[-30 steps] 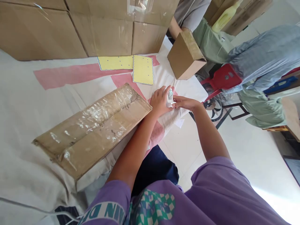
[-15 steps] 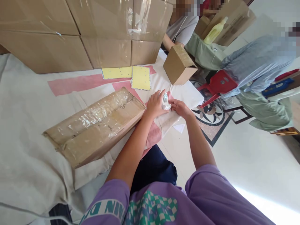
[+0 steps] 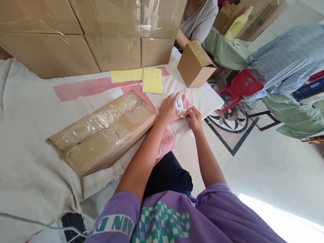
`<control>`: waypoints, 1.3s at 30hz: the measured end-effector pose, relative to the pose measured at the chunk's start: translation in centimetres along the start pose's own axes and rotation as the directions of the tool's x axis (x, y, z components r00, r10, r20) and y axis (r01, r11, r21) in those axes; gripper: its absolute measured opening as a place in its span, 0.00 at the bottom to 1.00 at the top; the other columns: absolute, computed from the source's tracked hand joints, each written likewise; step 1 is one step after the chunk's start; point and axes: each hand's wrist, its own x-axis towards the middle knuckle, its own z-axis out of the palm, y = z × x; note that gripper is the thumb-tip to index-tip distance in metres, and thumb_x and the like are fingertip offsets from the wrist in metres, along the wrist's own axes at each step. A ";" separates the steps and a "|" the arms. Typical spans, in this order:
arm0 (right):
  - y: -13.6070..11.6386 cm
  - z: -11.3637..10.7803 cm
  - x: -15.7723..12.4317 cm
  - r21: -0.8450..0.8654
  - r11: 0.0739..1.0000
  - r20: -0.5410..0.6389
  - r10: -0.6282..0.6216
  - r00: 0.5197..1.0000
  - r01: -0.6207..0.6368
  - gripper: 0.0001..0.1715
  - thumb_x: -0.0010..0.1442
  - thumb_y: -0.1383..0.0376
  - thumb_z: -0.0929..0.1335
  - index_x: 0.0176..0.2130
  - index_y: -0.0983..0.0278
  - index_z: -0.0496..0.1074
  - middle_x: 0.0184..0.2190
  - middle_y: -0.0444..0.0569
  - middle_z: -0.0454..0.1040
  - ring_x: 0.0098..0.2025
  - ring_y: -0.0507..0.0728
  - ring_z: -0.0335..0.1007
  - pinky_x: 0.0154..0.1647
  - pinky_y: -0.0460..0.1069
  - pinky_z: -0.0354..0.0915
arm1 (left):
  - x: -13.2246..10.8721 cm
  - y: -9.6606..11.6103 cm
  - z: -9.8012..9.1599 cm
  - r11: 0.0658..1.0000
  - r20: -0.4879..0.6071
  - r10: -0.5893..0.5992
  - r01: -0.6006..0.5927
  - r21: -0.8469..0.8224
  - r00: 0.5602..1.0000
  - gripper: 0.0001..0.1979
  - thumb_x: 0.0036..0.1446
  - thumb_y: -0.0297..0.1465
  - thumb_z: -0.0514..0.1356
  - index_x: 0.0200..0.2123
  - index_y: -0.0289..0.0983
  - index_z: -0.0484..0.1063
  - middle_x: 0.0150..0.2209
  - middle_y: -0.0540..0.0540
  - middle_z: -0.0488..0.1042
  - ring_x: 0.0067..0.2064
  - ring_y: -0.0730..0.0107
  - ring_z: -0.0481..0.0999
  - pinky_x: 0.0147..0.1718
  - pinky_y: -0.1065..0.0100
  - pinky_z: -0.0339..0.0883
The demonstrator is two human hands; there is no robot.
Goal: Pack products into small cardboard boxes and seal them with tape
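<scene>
Near the table's right part, my left hand [image 3: 168, 108] is wrapped round a small white dispenser [image 3: 180, 105], which looks like a tape dispenser. Close on its right, my right hand [image 3: 194, 118] has its fingers pinched together at the dispenser's lower edge; what they hold is too small to make out. A long taped cardboard box [image 3: 106, 131] lies on the table to the left of my left forearm. Two yellow sheets with patterned edges, one upright [image 3: 153, 80] and one sideways [image 3: 125, 76], lie beyond my hands.
Large taped cartons [image 3: 60, 54] stand along the table's back. A small carton [image 3: 196, 65] sits at the far right corner, beside a person's arm [image 3: 182, 38]. A red chair [image 3: 244, 84] and a seated person's blue-grey clothing are at the right. A cable crosses the lower left.
My right hand has closed from loosely spread fingers into a pinch beside the dispenser. The view has shifted slightly, so the small carton and chair appear farther right.
</scene>
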 end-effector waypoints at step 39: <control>-1.1 0.6 -0.5 0.063 0.975 0.024 0.213 0.977 -0.214 0.13 0.50 0.56 0.74 0.22 0.62 0.75 0.24 0.43 0.68 0.29 0.52 0.58 0.32 0.51 0.55 | -0.2 0.4 -0.3 0.999 0.031 -0.041 0.041 0.020 0.999 0.63 0.43 0.36 0.77 0.75 0.41 0.45 0.73 0.31 0.54 0.71 0.36 0.61 0.69 0.44 0.57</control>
